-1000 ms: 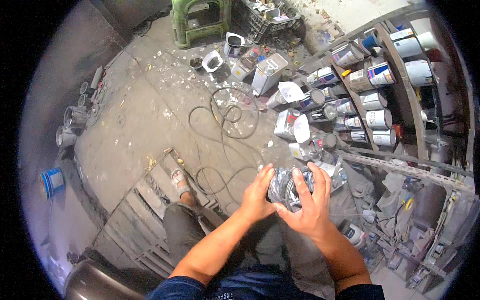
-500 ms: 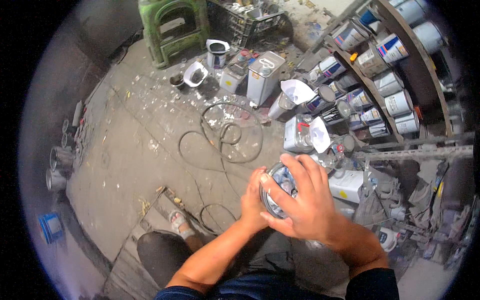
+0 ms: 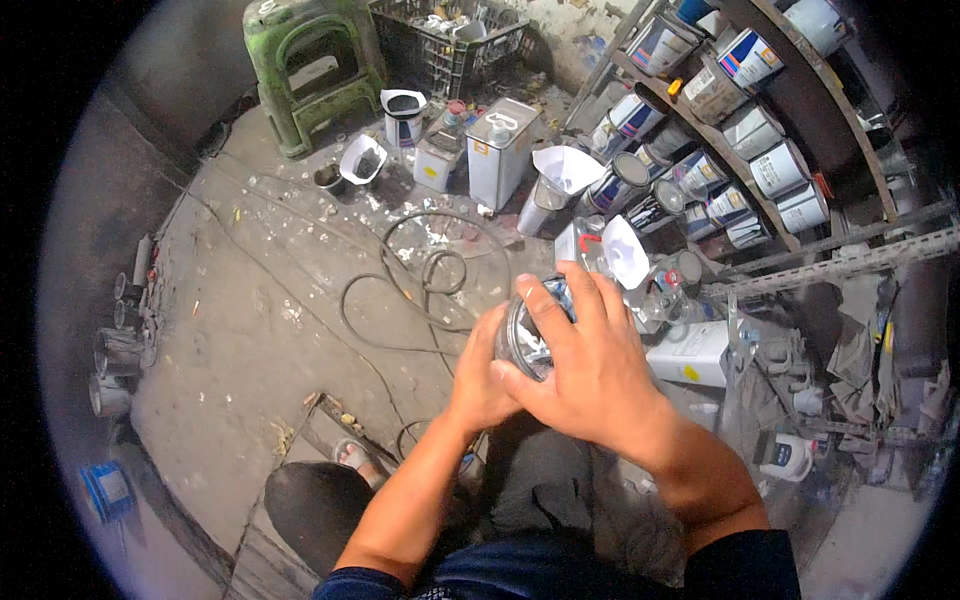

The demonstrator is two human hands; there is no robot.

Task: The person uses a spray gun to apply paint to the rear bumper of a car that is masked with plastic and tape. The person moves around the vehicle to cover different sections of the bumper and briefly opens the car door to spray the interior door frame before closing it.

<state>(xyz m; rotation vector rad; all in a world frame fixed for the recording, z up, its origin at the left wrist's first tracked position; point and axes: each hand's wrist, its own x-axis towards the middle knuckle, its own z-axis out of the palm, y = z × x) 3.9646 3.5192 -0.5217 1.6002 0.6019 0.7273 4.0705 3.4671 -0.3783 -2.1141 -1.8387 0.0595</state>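
Note:
Between my two hands is a round container, seemingly a small paint tin (image 3: 516,335), with a shiny silvery rim and a glossy, reflective top. Its side is cupped by my left hand (image 3: 482,372), fingers curled around the left of it. From above and the right, my right hand (image 3: 590,360) reaches over the top, thumb and fingers gripping across the rim. Much of the top lies under that hand, so whether a lid is on cannot be made out. The tin is held in the air above my lap.
Paint-stained floor carries a looped hose (image 3: 385,290). Ahead stand a green stool (image 3: 315,70), a black crate (image 3: 455,50), a tall rectangular can (image 3: 500,150) and several tins with white paper collars. At right are a shelf (image 3: 745,165) of paint tins and a white rectangular can (image 3: 690,352).
Both hands and the tin have moved slightly farther out and left, and the view has shifted a little. My right hand now covers more of the top.

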